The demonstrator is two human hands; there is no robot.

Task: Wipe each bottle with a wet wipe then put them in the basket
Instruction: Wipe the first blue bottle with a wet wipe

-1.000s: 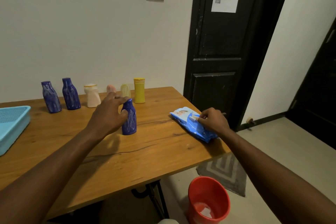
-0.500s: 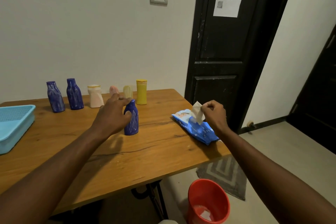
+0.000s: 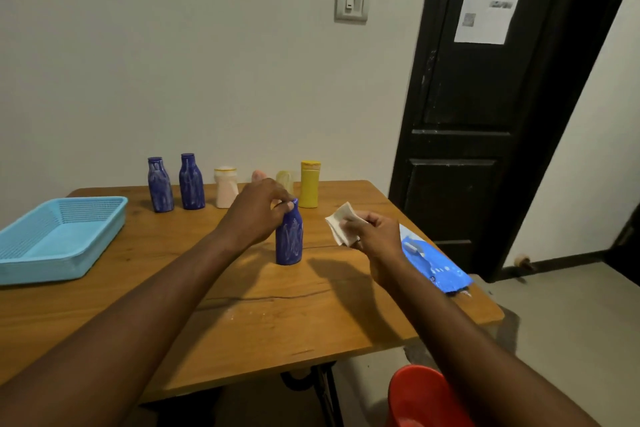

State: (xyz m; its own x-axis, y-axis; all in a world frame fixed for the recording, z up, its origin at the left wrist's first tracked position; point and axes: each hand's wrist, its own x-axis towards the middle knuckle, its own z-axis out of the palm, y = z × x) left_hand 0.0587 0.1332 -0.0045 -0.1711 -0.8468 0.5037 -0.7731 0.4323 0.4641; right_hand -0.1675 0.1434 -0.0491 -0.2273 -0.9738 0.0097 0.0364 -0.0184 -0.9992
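Note:
A dark blue bottle (image 3: 290,242) with white smears stands upright mid-table. My left hand (image 3: 258,215) grips its cap from above. Just to its right, my right hand (image 3: 372,234) pinches a folded white wet wipe (image 3: 341,224), held a little above the table and apart from the bottle. The blue wipe pack (image 3: 434,262) lies behind that hand near the table's right edge. Along the wall stand two more blue bottles (image 3: 160,189) (image 3: 191,186), a pale pink bottle (image 3: 226,187), a small pink one (image 3: 258,176), a small cream one (image 3: 284,179) and a yellow one (image 3: 310,184). The light blue basket (image 3: 20,255) sits at the far left.
The wooden table (image 3: 263,319) ends close on the right, beside a black door (image 3: 485,107). A red bucket (image 3: 415,395) stands on the floor below the table's front right corner.
My right hand pulled a wipe out of the pack and carried it left toward the blue bottle. My left hand closed on the bottle's cap. The camera view shifted right and up.

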